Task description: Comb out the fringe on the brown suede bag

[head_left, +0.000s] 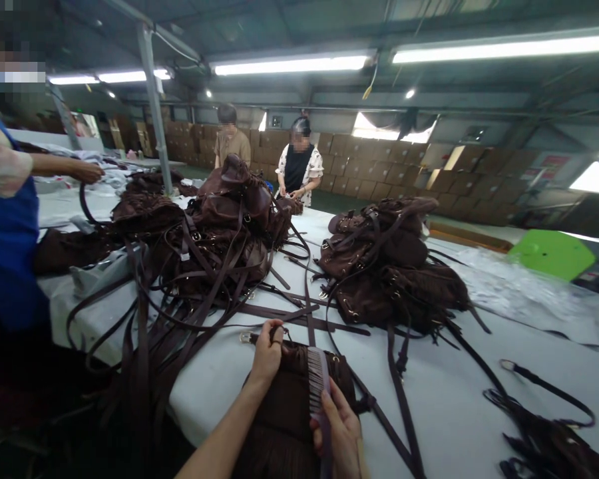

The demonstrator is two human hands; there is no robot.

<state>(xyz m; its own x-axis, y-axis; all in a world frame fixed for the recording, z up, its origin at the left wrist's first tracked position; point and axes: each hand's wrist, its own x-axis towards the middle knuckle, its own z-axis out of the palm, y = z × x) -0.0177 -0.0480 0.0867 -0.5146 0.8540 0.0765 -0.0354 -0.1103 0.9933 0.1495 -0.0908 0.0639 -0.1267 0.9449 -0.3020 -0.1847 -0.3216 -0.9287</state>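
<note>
A dark brown bag [284,412] lies at the table's near edge, straps trailing from it. My left hand [268,349] is closed on the bag's upper edge, close to a metal buckle [245,337]. In my right hand [340,419] is a light purple comb [318,382], gripped by its handle. The comb stands upright over the bag's front, its teeth facing left against the dark material. The lower end of its handle is partly covered by my fingers.
A large heap of brown bags [219,246] with tangled straps rises at left; a smaller pile [384,266] stands at right. Loose straps [549,392] lie on the white table [459,399]. Beyond are clear plastic, a green panel [552,256], and several people, one at far left.
</note>
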